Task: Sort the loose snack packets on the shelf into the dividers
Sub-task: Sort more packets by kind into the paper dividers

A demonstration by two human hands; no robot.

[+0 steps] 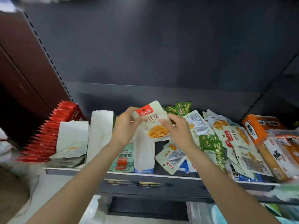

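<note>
A pale green snack packet (153, 120) with a red label and a picture of yellow mushrooms is held upright above the middle of the shelf (155, 174). My left hand (125, 125) grips its left edge and my right hand (176, 128) pinches its right edge. Below it stand white dividers (101, 133) with sorted stacks between them: pale packets (69, 147) on the left and teal packets (123, 157) under my left wrist. To the right lies a loose heap of like pale packets (239, 138) and green packets (210, 143).
A row of red packets (53, 126) fills the shelf's left end. Orange packets (265, 131) lie at the far right. The dark back panel (161, 54) rises behind. A lower shelf with more goods (210, 212) shows below the front edge.
</note>
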